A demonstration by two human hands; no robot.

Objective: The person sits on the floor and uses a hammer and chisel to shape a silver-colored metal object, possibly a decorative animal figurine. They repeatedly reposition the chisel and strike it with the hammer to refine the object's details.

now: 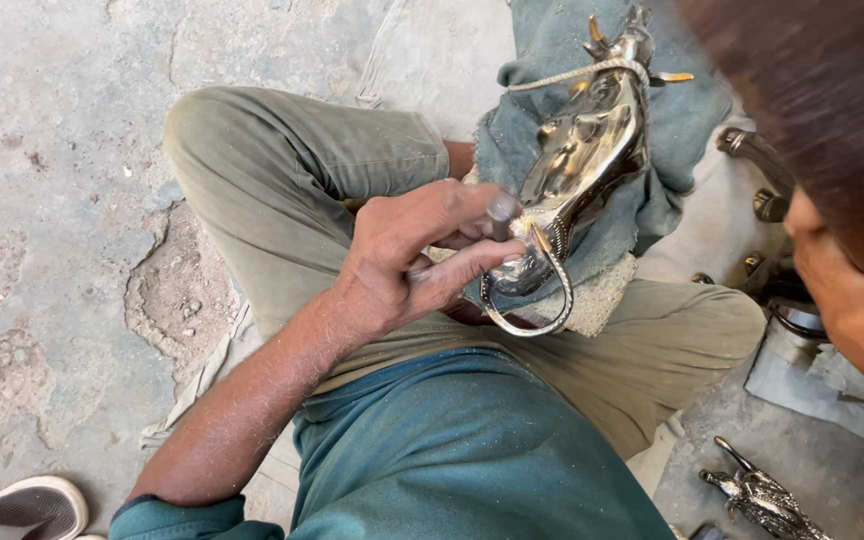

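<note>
while a person sits cross-legged on the cracked concrete floor (62, 200), a shiny metal animal figurine (577, 170) lies across a folded blue cloth (672, 130) on the lap, its horned head pointing away from the body. the left hand (407, 255), at the figurine's near end, has its grip pinching a small grey tool (501, 213) against the bright surface beside the looped tail; the right hand is out of view, so its grip cannot be told. judging by the mirror gleam over most of the figurine, the finishing looks well advanced, with detail work near the tail in hand, and another dull metal casting (762, 500) lies on the floor to the right of the figurine.
</note>
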